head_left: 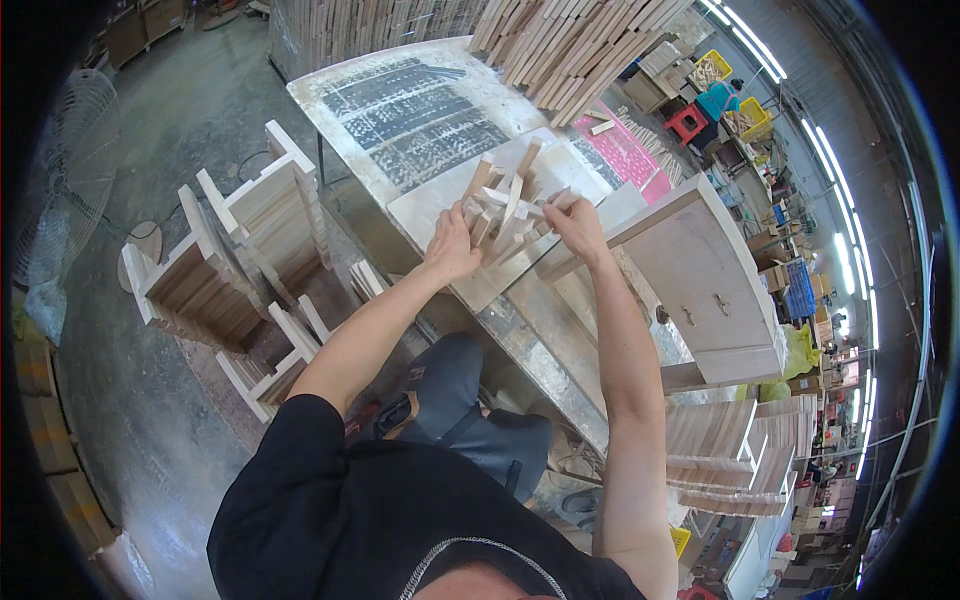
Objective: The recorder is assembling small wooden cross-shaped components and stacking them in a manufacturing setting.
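One large pale panel stands beyond the right forearm; one pink sheet lies toward the worktop's far right corner. By its near edge, wood pieces, too tangled to count, sit between left hand and right hand, fingers bent against them; whether clamped, I cannot tell

The sticks between the left hand and the right hand look like bare, matt wood. Beyond the left hand, the tabletop is whitish, scuffed and blotched dark. Right of the right hand, the curved panel appears smooth, pale, matt wood; left of the left hand, stacked frames show raw wood. The shirt below both hands is matt black cloth.
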`<action>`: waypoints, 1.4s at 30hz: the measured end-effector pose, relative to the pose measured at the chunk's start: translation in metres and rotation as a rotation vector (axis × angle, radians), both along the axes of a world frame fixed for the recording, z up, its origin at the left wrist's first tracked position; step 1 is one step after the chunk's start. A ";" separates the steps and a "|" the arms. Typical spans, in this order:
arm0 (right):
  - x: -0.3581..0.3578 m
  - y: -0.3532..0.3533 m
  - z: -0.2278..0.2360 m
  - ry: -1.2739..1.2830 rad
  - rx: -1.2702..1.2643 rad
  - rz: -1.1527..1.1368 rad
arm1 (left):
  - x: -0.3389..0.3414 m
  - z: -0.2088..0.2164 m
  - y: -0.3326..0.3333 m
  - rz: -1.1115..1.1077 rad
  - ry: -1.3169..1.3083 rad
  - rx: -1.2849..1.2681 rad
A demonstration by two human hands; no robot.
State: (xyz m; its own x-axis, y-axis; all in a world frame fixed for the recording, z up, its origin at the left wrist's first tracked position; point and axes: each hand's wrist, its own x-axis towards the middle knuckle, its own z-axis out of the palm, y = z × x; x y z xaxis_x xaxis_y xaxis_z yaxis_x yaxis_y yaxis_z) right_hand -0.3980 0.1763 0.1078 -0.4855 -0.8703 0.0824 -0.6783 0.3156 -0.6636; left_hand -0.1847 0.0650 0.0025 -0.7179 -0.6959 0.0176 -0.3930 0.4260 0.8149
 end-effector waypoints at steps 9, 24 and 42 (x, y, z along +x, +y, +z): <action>0.021 0.001 -0.019 -0.111 -0.004 -0.128 | 0.013 -0.012 0.004 -0.034 0.188 -0.051; 0.048 0.008 -0.046 -0.406 -0.265 -0.247 | 0.006 0.015 0.017 0.110 0.014 -0.025; 0.074 0.007 -0.090 -0.106 -0.376 -0.182 | -0.002 0.008 -0.004 0.048 0.089 -0.013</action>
